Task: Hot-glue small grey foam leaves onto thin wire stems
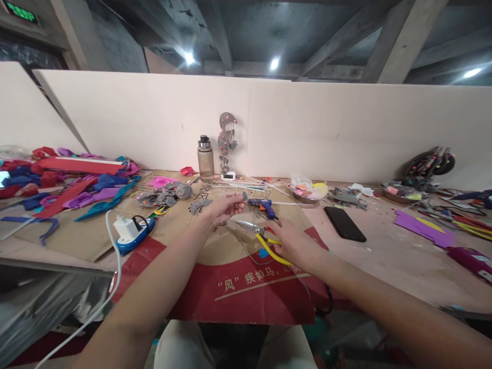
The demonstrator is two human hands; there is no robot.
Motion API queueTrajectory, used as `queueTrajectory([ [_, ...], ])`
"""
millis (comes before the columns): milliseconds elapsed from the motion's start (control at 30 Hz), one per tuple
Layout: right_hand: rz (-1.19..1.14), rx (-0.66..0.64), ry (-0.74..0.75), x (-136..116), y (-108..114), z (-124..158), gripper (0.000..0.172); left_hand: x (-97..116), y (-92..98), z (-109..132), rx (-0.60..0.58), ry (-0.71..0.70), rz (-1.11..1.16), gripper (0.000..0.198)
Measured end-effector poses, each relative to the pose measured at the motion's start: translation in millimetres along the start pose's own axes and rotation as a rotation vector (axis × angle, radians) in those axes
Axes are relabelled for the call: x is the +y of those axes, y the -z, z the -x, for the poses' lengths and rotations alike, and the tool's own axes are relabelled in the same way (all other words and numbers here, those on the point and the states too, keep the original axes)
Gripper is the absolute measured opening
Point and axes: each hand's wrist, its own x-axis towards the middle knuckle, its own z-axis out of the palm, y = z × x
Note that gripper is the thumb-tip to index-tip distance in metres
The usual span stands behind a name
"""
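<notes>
Both hands grip: left [225, 208] pinches grey scrap [245, 196], right [295, 245] clasps yellow-handled tool [265, 243].

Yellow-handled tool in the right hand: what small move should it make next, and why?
Probably raise the yellow-handled tool so its tip nears the small grey piece. The left hand appears to pinch that piece at its fingertips, while the right hand holds the tool with its tip below, apart from it.

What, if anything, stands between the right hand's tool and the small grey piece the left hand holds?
Apparently only the left hand itself, its fingers pinching the grey piece; the blue glue gun lies to the right.
</notes>
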Motion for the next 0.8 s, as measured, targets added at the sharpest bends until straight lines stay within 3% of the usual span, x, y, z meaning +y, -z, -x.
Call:
queueTrajectory([
  [167, 0.116, 0.025, -0.086, 17.4, 20.3, 18.4, 0.043, 8.0, 8.5, 5.1, 0.001, -0.109, 0.118, 0.022],
  [367, 0.175, 0.036, -0.117, 26.0, 27.7, 24.3, 0.038, 1.1, -7.9, 11.7, -0.155, 0.033, -0.512, 0.02],
  [467, 0.172, 0.052, -0.142, 21.1, 29.5, 19.5, 0.037, -5.1, -19.4, 14.0, -0.217, 0.013, -0.63, 0.019],
  [633, 0.2, 0.077, -0.106, 28.9, 28.1, 13.0, 0.04, -9.5, -21.8, 17.6, -0.43, 0.207, -0.468, 0.026],
  [733, 0.256, 0.088, -0.045, 52.8, 25.3, 18.9, 0.048, -0.7, -11.3, 19.9, -0.393, 0.107, -0.257, 0.03],
  [800, 0.301, 0.099, -0.028, 73.3, 23.6, 27.6, 0.052, 8.8, -5.7, 22.3, -0.412, 0.072, -0.266, 0.03],
])
